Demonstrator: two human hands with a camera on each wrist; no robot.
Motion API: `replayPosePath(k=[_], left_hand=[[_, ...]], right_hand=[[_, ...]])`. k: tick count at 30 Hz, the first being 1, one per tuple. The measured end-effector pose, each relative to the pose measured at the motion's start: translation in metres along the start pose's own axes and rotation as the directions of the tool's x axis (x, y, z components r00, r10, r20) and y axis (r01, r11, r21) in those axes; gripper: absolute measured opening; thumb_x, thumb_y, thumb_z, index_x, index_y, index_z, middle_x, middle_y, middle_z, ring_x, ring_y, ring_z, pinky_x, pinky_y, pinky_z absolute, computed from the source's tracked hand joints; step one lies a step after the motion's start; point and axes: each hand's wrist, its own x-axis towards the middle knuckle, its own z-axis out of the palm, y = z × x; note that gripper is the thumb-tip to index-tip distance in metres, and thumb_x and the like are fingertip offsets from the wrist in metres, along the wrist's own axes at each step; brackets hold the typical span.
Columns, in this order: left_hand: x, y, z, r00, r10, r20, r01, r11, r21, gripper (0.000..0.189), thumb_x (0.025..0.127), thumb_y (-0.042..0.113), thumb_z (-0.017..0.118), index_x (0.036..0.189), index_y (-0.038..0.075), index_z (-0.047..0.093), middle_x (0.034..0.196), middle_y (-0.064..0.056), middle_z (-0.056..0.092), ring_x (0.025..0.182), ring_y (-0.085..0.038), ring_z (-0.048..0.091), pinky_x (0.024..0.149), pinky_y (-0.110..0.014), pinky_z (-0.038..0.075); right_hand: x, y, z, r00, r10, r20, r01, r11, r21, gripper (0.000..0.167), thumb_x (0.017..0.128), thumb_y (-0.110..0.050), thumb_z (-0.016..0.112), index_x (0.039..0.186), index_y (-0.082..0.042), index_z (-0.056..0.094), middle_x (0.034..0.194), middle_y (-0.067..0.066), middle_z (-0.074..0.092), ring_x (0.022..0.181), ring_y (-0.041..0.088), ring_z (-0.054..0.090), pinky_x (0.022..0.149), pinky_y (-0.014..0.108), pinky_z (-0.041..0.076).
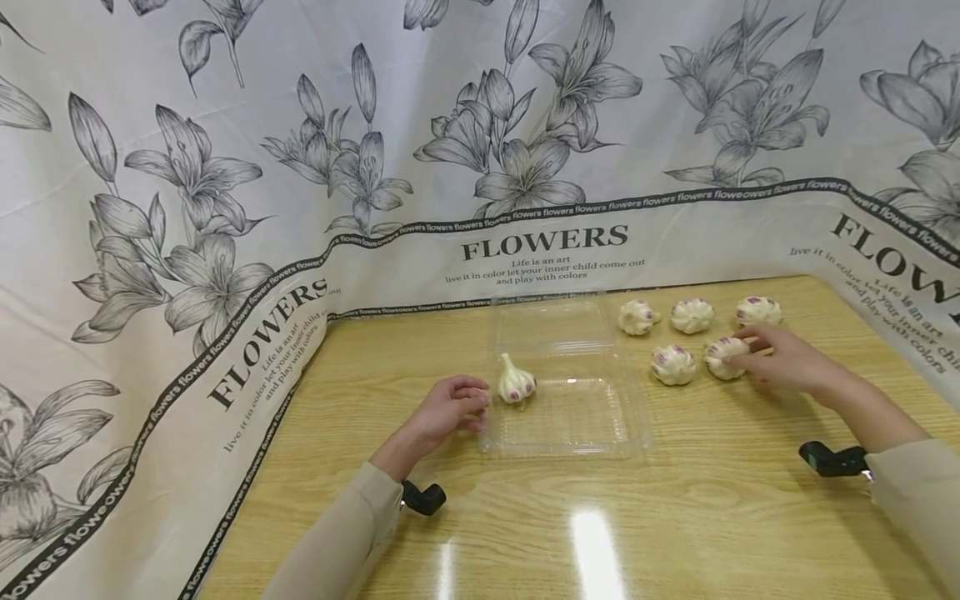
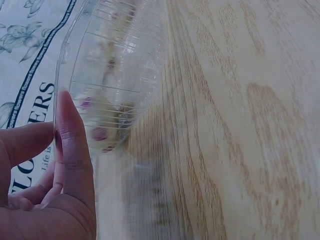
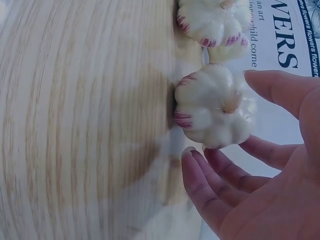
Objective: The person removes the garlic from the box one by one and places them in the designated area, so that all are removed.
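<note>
My left hand (image 1: 452, 406) pinches the left rim of a clear plastic clamshell container (image 1: 558, 450) between thumb and finger; the left wrist view shows the rim (image 2: 59, 75) there. A single garlic bulb (image 1: 516, 385) with purple patches sits in the container's left part, its stem pointing up. On the right, my right hand (image 1: 780, 360) is at another garlic bulb (image 3: 212, 107) on the table. Its fingers spread loosely around that bulb, fingertips right at its side, and the thumb stands slightly off it.
More garlic bulbs stand close by: one beside the reached bulb (image 1: 672, 365) and three behind, such as the far right bulb (image 1: 759, 312). The container's lid (image 1: 551, 325) lies folded back. A flower-printed curtain (image 1: 543, 275) borders the wooden table (image 1: 525, 525) at the back and sides.
</note>
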Motion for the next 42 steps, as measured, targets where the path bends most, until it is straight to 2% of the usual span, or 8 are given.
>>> replayPosePath(k=[3, 7, 10, 13, 18, 29, 36, 42], left_hand=[[0.0, 0.001, 0.0, 1.0, 0.002, 0.001, -0.002, 1.0, -0.005, 0.037, 0.102, -0.002, 0.056, 0.137, -0.012, 0.049, 0.093, -0.004, 0.062, 0.078, -0.014, 0.063, 0.068, -0.028, 0.06], [0.0, 0.001, -0.001, 1.0, 0.002, 0.006, -0.002, 1.0, -0.008, 0.037, 0.103, -0.001, 0.057, 0.137, -0.012, 0.049, 0.094, -0.005, 0.062, 0.078, -0.014, 0.063, 0.069, -0.028, 0.061], [0.0, 0.001, -0.001, 1.0, -0.003, 0.006, 0.003, 1.0, -0.008, 0.037, 0.103, -0.001, 0.057, 0.137, -0.012, 0.049, 0.095, -0.006, 0.062, 0.079, -0.015, 0.063, 0.069, -0.029, 0.061], [0.0, 0.0, -0.001, 1.0, -0.003, 0.005, 0.003, 1.0, -0.008, 0.037, 0.103, -0.001, 0.057, 0.138, -0.011, 0.049, 0.095, -0.005, 0.062, 0.078, -0.015, 0.063, 0.069, -0.029, 0.061], [0.0, -0.001, -0.002, 1.0, 0.003, 0.009, -0.003, 1.0, -0.007, 0.037, 0.103, -0.001, 0.056, 0.138, -0.012, 0.049, 0.093, -0.004, 0.062, 0.078, -0.015, 0.063, 0.069, -0.029, 0.06], [-0.001, 0.0, -0.001, 1.0, 0.01, 0.01, -0.01, 1.0, -0.01, 0.038, 0.103, -0.001, 0.056, 0.138, -0.012, 0.048, 0.095, -0.005, 0.062, 0.078, -0.014, 0.063, 0.07, -0.029, 0.06], [0.0, -0.003, -0.002, 1.0, 0.012, 0.007, -0.012, 1.0, -0.011, 0.037, 0.103, -0.002, 0.056, 0.138, -0.012, 0.049, 0.093, -0.004, 0.062, 0.078, -0.014, 0.063, 0.069, -0.029, 0.06], [0.0, -0.002, -0.002, 1.0, 0.012, 0.004, -0.011, 1.0, -0.014, 0.035, 0.102, -0.001, 0.056, 0.136, -0.01, 0.051, 0.098, -0.01, 0.063, 0.078, -0.015, 0.063, 0.068, -0.029, 0.06]], right_hand=[[-0.005, -0.003, -0.004, 1.0, -0.008, -0.016, 0.007, 0.999, -0.038, 0.075, 0.106, -0.034, 0.056, 0.148, 0.019, 0.026, 0.138, 0.048, 0.035, 0.12, 0.061, 0.046, 0.09, 0.061, 0.054], [-0.011, -0.009, -0.007, 0.998, -0.02, -0.052, 0.016, 0.997, -0.075, 0.076, 0.106, -0.037, 0.056, 0.15, 0.017, 0.026, 0.142, 0.047, 0.034, 0.124, 0.064, 0.039, 0.097, 0.074, 0.041], [-0.015, -0.019, -0.005, 0.991, -0.076, -0.107, 0.066, 0.993, -0.099, 0.077, 0.105, -0.036, 0.059, 0.149, 0.018, 0.027, 0.143, 0.046, 0.034, 0.125, 0.064, 0.039, 0.098, 0.076, 0.039], [-0.017, -0.033, 0.001, 0.973, -0.158, -0.171, 0.139, 0.983, -0.116, 0.073, 0.103, -0.031, 0.062, 0.148, 0.018, 0.032, 0.141, 0.045, 0.038, 0.123, 0.063, 0.041, 0.096, 0.076, 0.04], [-0.02, -0.063, 0.017, 0.949, -0.237, -0.209, 0.228, 0.971, -0.069, 0.07, 0.102, -0.028, 0.066, 0.147, 0.015, 0.035, 0.144, 0.04, 0.04, 0.125, 0.06, 0.043, 0.095, 0.072, 0.044], [-0.02, -0.111, 0.055, 0.952, -0.286, -0.107, 0.296, 0.952, 0.082, 0.071, 0.103, -0.028, 0.065, 0.154, 0.007, 0.031, 0.148, 0.033, 0.042, 0.129, 0.054, 0.048, 0.102, 0.067, 0.047], [-0.013, -0.131, 0.082, 0.942, -0.331, -0.056, 0.335, 0.929, 0.159, 0.069, 0.102, -0.026, 0.067, 0.154, 0.005, 0.035, 0.145, 0.03, 0.048, 0.13, 0.05, 0.05, 0.104, 0.06, 0.049], [-0.004, -0.141, 0.101, 0.94, -0.339, -0.036, 0.339, 0.92, 0.196, 0.068, 0.1, -0.029, 0.068, 0.152, 0.004, 0.038, 0.144, 0.03, 0.05, 0.129, 0.05, 0.051, 0.106, 0.061, 0.047]])
